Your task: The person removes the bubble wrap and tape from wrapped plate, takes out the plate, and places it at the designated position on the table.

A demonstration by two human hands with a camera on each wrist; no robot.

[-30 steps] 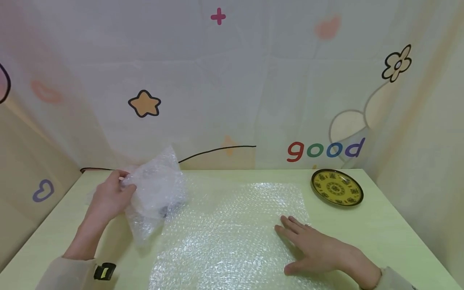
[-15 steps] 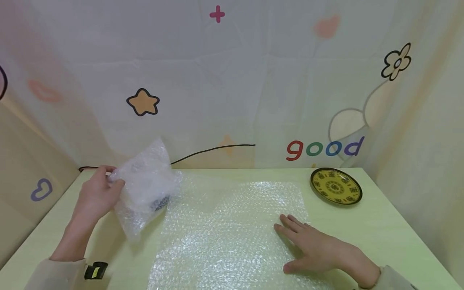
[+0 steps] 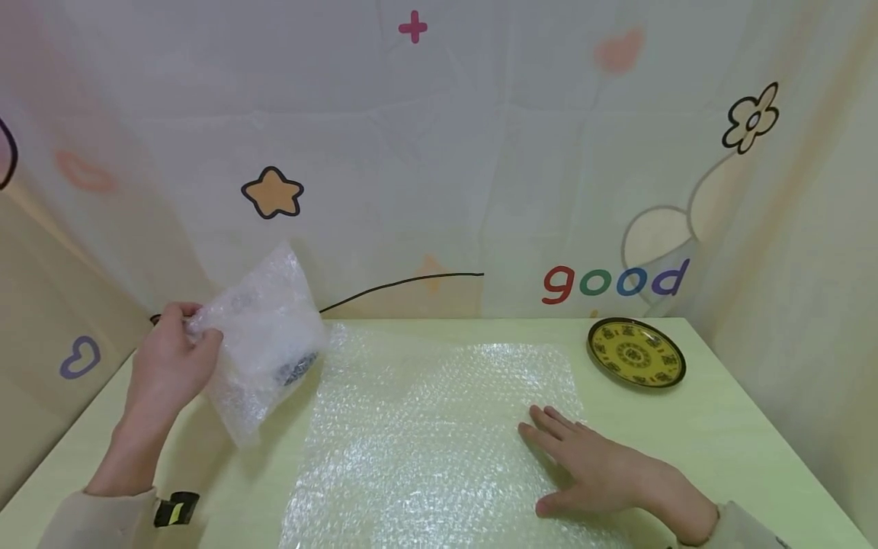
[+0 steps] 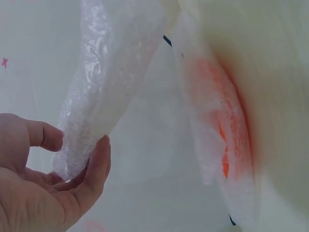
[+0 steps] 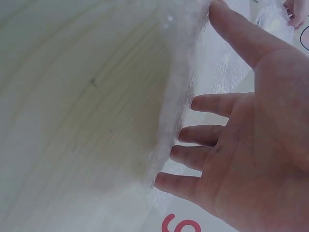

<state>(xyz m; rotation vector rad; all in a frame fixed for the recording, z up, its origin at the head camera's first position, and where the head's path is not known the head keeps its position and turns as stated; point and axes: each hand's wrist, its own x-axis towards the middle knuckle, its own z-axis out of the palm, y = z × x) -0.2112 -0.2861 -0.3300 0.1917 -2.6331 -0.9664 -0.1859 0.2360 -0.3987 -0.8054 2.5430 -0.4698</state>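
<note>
I see the left hand (image 3: 165,370), nearer, pinching the left edge of a whitish, squarish bubble-wrap packet (image 3: 257,324) tilted above the pale green tabletop (image 3: 727,457), left of the flat, clear bubble-wrap sheet (image 3: 432,435) the right hand (image 3: 600,469) touches, fingers spread.

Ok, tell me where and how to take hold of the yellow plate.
Probably best to pinch the dark near-side rim of the yellow plate, coming from the front right: the far edge sits close to the curtain, and the shadow under the near rim suggests a gap below.
</note>
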